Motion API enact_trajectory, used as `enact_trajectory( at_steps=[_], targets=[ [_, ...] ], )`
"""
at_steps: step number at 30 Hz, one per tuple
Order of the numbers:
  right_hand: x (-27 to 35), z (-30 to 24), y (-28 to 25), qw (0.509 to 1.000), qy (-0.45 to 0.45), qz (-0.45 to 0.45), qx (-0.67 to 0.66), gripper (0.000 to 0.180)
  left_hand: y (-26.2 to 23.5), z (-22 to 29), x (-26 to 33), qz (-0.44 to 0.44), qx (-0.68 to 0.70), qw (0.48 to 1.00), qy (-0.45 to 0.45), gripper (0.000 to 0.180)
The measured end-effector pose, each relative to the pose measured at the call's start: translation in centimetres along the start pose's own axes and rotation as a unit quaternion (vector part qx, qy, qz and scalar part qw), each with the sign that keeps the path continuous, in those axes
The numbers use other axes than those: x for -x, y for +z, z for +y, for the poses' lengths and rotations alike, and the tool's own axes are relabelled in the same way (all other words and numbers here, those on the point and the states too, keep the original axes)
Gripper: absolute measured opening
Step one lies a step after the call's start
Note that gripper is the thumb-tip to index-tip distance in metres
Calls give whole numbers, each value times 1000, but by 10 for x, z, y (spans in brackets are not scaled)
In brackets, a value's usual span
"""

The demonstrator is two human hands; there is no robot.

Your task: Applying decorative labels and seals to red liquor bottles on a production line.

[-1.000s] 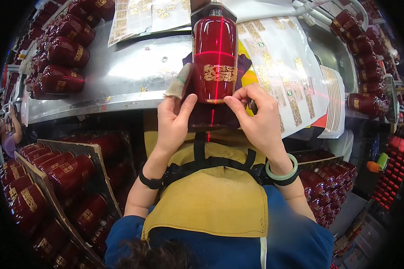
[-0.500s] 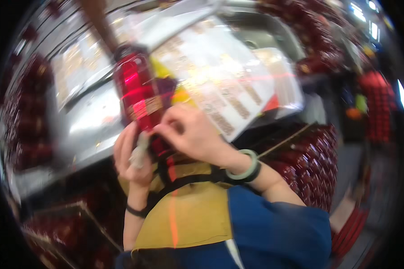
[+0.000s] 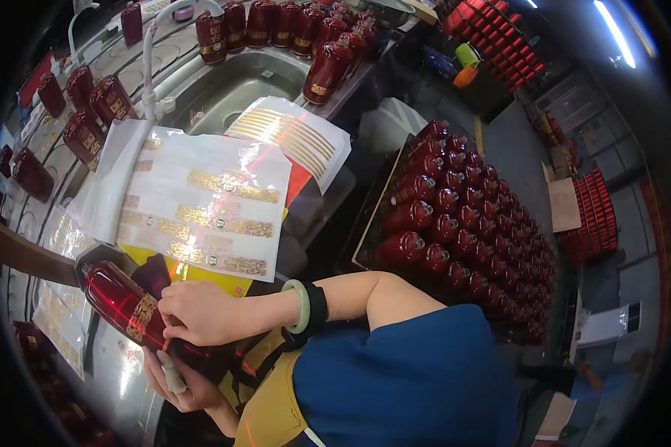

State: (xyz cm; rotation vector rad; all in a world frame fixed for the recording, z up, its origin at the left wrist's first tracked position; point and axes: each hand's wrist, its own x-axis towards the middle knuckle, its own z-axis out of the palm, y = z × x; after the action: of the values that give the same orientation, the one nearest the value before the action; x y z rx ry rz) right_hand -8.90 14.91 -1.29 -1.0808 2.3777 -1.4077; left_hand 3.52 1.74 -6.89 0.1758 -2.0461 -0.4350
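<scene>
The right hand (image 3: 201,313) presses its fingertips on the gold label (image 3: 142,319) of a red bottle (image 3: 123,304) lying tilted at lower left, while the left hand (image 3: 180,381) cups it from beneath, below a white sticker sheet (image 3: 205,201) and beside a crate of bottles (image 3: 466,238).

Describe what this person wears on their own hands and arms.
The right hand is bare; its wrist carries a pale green smooth bangle beside a black wristband. A white wrapping covers one finger of the left hand. The blue sleeve ends above the elbow.
</scene>
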Motion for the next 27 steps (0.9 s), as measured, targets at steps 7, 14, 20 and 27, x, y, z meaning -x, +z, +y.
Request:
enact_trajectory(
  at_steps=[7,14,20,27],
  targets=[
    [-13,-18,-26,992,-1,-101,77,33,3,11,-20,19,5,999,31,26],
    [-25,4,-53,990,-27,-135,-2,19,3,11,-16,-5,-29,997,-67,24],
    [-29,1,-56,978,44,-198,-51,25,4,7,-17,27,22,997,-62,27],
    [-27,1,-57,983,24,-178,-41,22,2,5,-14,5,5,999,-33,31]
  ],
)
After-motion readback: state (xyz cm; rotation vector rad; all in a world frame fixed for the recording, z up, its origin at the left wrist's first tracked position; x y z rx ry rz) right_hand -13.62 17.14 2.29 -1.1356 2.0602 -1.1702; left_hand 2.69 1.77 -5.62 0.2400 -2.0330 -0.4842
